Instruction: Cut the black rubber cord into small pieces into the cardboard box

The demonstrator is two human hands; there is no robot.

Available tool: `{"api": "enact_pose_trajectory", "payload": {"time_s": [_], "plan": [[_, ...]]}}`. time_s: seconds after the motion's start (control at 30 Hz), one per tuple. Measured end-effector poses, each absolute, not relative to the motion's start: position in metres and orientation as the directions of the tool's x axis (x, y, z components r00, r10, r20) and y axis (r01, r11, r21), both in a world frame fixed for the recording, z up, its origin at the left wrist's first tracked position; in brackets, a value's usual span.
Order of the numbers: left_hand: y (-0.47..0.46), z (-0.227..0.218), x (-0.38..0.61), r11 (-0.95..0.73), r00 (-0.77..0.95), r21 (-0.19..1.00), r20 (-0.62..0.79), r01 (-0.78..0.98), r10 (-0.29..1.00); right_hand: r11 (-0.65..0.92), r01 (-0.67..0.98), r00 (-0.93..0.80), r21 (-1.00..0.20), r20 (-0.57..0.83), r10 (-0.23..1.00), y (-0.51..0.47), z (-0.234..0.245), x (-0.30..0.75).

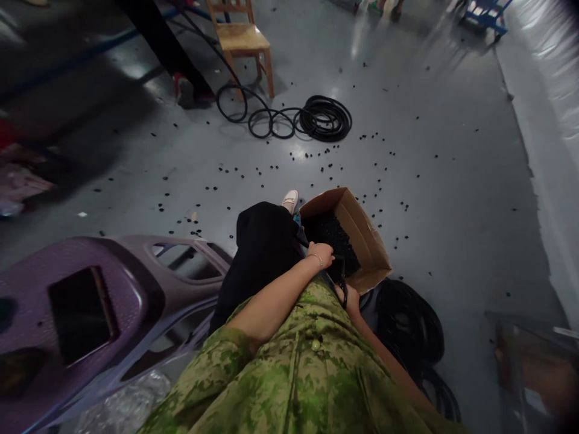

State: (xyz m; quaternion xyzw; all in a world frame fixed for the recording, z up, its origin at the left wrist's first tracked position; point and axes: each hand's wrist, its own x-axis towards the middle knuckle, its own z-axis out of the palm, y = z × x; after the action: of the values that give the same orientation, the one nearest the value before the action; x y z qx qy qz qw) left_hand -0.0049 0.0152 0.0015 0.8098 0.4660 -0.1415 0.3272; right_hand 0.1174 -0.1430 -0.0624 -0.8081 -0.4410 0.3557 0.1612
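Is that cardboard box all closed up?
No, the cardboard box is open, and a heap of small black pieces shows inside it.

Cardboard box (365, 224): brown, open on top, set askew, just off view centre toward three to four o'clock. Inner wall at box's two o'clock bare, lit. Small black pieces (331, 232): loose dark heap inside box, massed toward nine o'clock, single shapes too dark to separate. Black item (344, 296): held, slim, with curved loop at box's six o'clock, just outside the rim; thin part runs toward twelve o'clock to the box; partly covered, exact type unclear.
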Motion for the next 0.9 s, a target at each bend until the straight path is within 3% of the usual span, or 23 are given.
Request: {"api": "enact_pose_trajectory", "payload": {"time_s": [0.3,0.9], "plan": [[0.016,0.004,-0.006,-0.314,0.504,0.414,-0.518,0.855,0.691,-0.608,0.385,0.255,-0.694,-0.554,0.793,-0.146,-0.052,0.122],[0.013,-0.002,-0.007,-0.384,0.559,0.413,-0.508,0.825,0.655,-0.609,0.350,0.220,-0.712,-0.569,0.792,-0.145,-0.041,0.118]]}}
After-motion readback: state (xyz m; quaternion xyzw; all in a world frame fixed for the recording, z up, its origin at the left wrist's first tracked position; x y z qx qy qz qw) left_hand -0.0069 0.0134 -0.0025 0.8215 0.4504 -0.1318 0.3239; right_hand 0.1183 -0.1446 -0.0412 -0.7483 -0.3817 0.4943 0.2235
